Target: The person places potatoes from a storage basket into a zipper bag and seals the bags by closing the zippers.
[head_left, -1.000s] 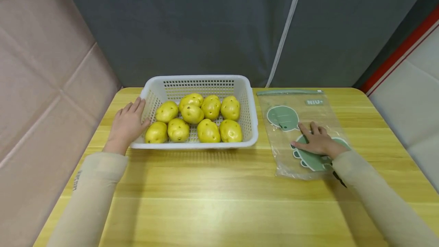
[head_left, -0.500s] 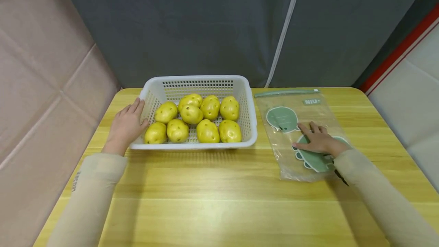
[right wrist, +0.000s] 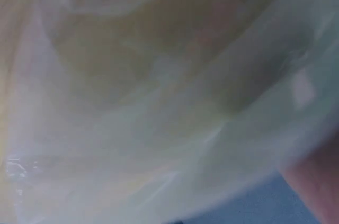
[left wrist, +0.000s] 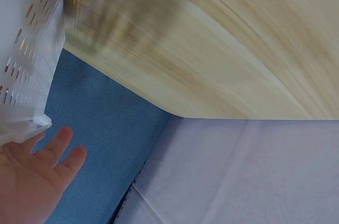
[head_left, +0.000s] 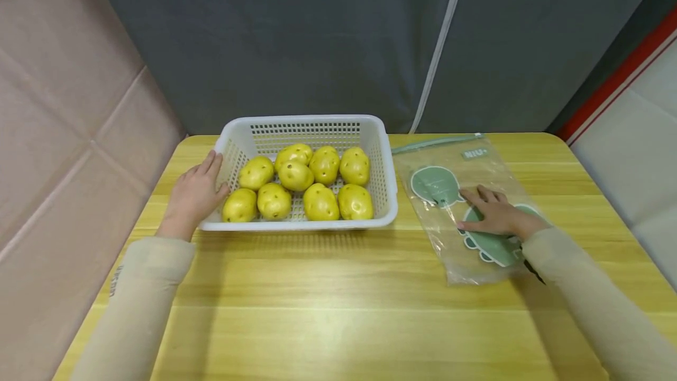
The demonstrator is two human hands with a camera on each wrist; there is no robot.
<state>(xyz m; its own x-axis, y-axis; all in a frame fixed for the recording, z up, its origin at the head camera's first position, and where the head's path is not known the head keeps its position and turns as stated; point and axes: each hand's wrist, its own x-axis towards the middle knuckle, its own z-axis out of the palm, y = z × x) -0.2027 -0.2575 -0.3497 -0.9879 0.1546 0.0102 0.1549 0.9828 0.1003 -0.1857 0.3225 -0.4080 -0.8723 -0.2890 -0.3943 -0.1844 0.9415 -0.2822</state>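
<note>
A white slotted plastic basket (head_left: 301,226) stands at the back left of the table, with several yellow potatoes (head_left: 319,202) inside. My left hand (head_left: 195,191) rests along its left rim, fingers straight, thumb over the edge. In the left wrist view the fingers (left wrist: 55,152) spread below the basket rim (left wrist: 26,128). To the basket's right a clear zip bag (head_left: 435,186) with green prints and a green slider strip lies flat. My right hand (head_left: 494,216) lies on its middle, fingers extended. Blurred bag film (right wrist: 132,86) fills most of the right wrist view.
The wooden table (head_left: 317,310) reaches from the near side to a dark grey curtain (head_left: 296,34) behind the basket. A pale padded wall (head_left: 79,104) borders the left, a white panel with a red band (head_left: 624,72) the right.
My right hand has slid slightly right, and the bag has turned under it: its near edge swung right and its zip strip tilted. My left hand and the basket stay put.
</note>
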